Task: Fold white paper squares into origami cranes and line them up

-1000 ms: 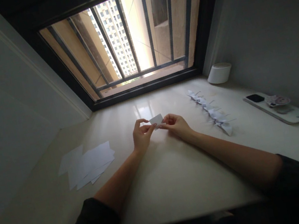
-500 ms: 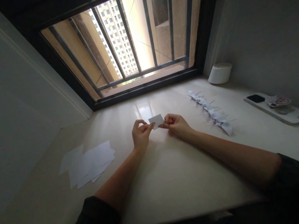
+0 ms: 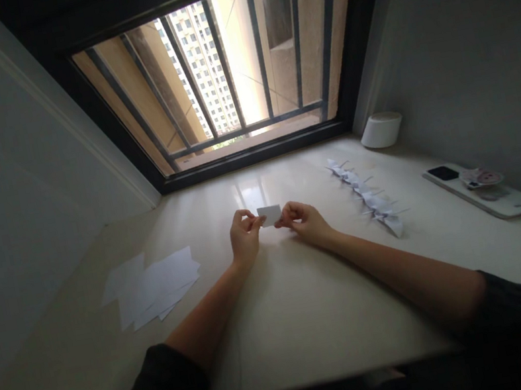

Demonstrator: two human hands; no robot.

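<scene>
Both of my hands hold one small folded white paper [image 3: 270,214] just above the pale stone sill [image 3: 308,294]. My left hand [image 3: 244,236] pinches its left end with thumb and forefinger. My right hand [image 3: 306,221] pinches its right end, the other fingers curled under. The paper lies nearly level between the two pinches.
A loose pile of white paper sheets [image 3: 153,286] lies at the left. A row of several folded paper figures [image 3: 370,200] runs along the right. Beyond it lie a phone [image 3: 485,197] and a white round container [image 3: 381,129]. A barred window [image 3: 239,71] rises at the back.
The folded paper has tipped from a slight tilt to nearly level and dropped a little. Both hands keep their pinch and have barely shifted.
</scene>
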